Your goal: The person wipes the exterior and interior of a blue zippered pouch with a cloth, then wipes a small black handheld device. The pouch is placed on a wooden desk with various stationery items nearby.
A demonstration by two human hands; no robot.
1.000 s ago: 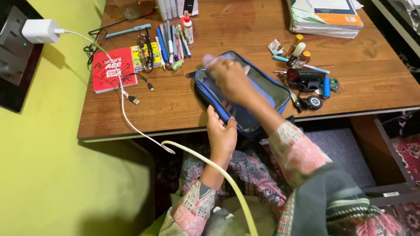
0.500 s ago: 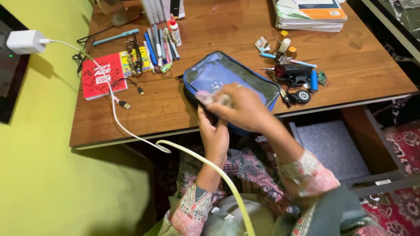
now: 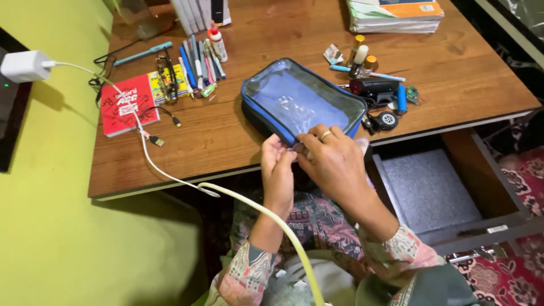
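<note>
Head-camera view looks down on a wooden desk (image 3: 272,34) with both hands meeting at its near edge. A blue pouch with a clear plastic top (image 3: 300,99) lies just beyond the hands, its near corner overhanging the desk edge. The left hand (image 3: 277,170) grips that near corner from below and the left side, fingers curled against the blue rim. The right hand (image 3: 334,161), with a ring on one finger, lies over the same corner from the right, its fingertips pinched narrowly on the rim beside the left thumb; what exactly they pinch is too small to tell.

Beyond the left hand, far up the desk, a row of pens and markers (image 3: 198,59) lies beside a small glue bottle (image 3: 216,42). Farther out to the left of that hand sits a red booklet (image 3: 122,103), with a white charger cable (image 3: 141,136) running across it from a white plug (image 3: 20,65) on the wall. Just beyond the right hand, touching the pouch's far right side, is a clutter of small parts: a black toy piece (image 3: 377,90), a loose wheel (image 3: 388,120) and a blue cylinder (image 3: 401,97). A stack of books (image 3: 394,14) lies at the far edge. Right of the right hand, below the desktop, an open drawer (image 3: 430,190) shows a grey liner.
</note>
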